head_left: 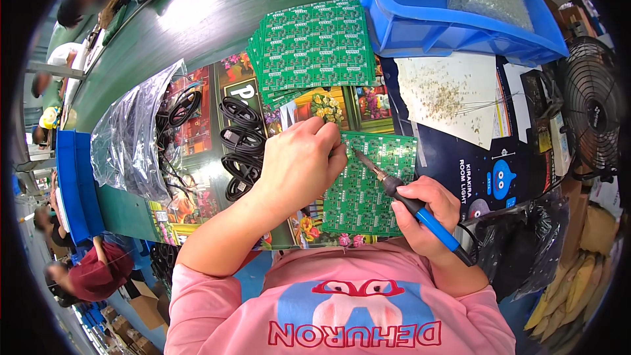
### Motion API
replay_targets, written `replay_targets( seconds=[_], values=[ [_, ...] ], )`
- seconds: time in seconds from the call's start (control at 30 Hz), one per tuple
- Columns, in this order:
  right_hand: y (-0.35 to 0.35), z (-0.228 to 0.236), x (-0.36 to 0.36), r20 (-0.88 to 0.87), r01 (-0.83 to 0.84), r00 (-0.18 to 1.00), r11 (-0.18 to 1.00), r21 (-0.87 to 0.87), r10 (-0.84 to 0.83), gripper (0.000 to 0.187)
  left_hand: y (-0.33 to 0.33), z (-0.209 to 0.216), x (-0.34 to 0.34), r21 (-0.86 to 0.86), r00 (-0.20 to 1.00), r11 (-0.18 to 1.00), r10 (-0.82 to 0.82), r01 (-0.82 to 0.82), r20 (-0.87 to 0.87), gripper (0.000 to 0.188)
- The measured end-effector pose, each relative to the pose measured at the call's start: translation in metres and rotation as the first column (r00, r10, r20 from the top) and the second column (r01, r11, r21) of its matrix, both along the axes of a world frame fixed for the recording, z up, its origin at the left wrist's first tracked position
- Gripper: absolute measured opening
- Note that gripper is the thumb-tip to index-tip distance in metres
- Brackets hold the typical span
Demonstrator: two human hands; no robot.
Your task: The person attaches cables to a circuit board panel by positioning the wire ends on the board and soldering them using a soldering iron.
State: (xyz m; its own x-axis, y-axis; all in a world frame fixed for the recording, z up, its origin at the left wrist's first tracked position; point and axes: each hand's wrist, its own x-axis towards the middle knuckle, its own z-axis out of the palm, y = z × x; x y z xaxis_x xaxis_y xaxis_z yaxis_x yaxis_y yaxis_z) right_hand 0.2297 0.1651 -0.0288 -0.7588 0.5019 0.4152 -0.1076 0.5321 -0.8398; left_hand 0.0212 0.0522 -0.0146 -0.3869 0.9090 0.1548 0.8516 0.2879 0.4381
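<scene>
A green circuit board panel [368, 200] lies flat on the table in front of me, covered with small repeated circuits. My right hand [427, 213] grips a soldering iron [437, 229] with a blue and black handle, and its metal tip reaches the upper left part of the panel. Beside that tip, my left hand [305, 158] is closed with its fingers pinched at the panel's upper left edge. Whatever those fingers hold is hidden. Left of this hand lie bundles of black cables [240, 141].
Beyond my hands sits a stack of green panels [315, 46]. A blue bin [460, 33] with bubble-wrapped goods is at the back right, near paper [453, 102] strewn with small bits. A black fan [591, 108] stands far right. Clear plastic bags [135, 138] lie left.
</scene>
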Motion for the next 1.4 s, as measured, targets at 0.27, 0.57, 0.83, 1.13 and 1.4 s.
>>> replay_targets(
  seconds=[0.27,0.57,0.83,1.13,1.4],
  values=[
    [0.000,0.000,0.001,0.004,0.012,1.000,1.000,0.003,-0.012,0.029,-0.003,0.004,-0.012,-0.013,0.992,0.998,-0.055,0.057,0.116,0.010],
    [0.000,0.001,0.001,0.018,-0.002,1.000,1.000,-0.005,0.003,0.029,-0.003,0.005,-0.017,-0.027,0.954,0.998,-0.040,0.050,0.297,0.010],
    [0.000,-0.001,0.001,0.008,0.011,1.000,1.000,-0.012,-0.010,0.029,-0.004,0.007,-0.022,-0.003,0.889,0.995,-0.089,0.101,0.450,0.008],
    [0.000,0.001,0.001,0.019,0.011,1.000,1.000,-0.010,-0.011,0.029,0.000,0.008,-0.023,-0.069,0.955,0.974,-0.197,0.217,0.222,0.006],
    [0.000,0.003,0.001,0.040,-0.002,0.999,1.000,-0.007,0.002,0.028,0.000,0.004,-0.020,-0.083,0.971,0.970,-0.219,0.227,0.098,0.007]
  ],
)
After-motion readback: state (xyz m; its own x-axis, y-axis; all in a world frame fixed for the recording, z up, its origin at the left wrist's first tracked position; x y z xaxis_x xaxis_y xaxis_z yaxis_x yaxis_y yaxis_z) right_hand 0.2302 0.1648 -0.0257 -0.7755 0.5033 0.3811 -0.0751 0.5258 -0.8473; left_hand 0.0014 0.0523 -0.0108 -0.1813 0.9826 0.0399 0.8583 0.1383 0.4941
